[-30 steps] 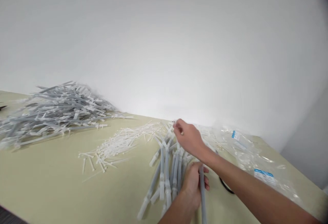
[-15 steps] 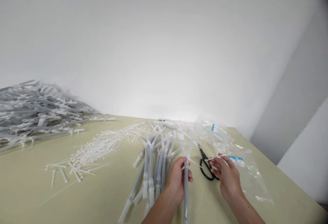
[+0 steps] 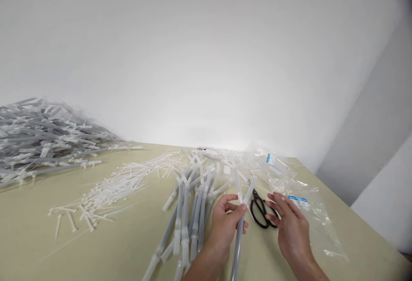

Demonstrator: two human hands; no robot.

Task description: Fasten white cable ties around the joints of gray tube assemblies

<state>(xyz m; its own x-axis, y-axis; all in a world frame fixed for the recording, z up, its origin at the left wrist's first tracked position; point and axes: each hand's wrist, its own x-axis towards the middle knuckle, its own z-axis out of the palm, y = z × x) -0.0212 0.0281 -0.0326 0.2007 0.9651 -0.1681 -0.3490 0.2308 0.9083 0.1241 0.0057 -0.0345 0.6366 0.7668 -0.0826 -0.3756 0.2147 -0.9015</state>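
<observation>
Near the bottom centre, my left hand [image 3: 227, 225] grips a grey tube [image 3: 237, 246] just below its white Y-shaped fitting [image 3: 241, 199], with the thumb across it. A thin white strip shows beside the fitting. My right hand [image 3: 289, 225] is to the right of the tube, fingers spread, with nothing visible between them. Black-handled scissors [image 3: 257, 208] lie on the table between the tube and my right hand. Several similar tubes with Y fittings [image 3: 185, 212] lie left of my left hand.
White cable ties [image 3: 119, 186] are spread on the yellow-green table [image 3: 112, 251]. A large heap of grey tubes [image 3: 48, 139] stands at the far left. Clear plastic bags [image 3: 318, 221] with blue-and-white labels lie at the right. A white wall rises behind.
My right hand's fingers have opened, and the white strip near them no longer shows there. The held tube has turned and tilted right, its fork spread wider; my left thumb now lies over it.
</observation>
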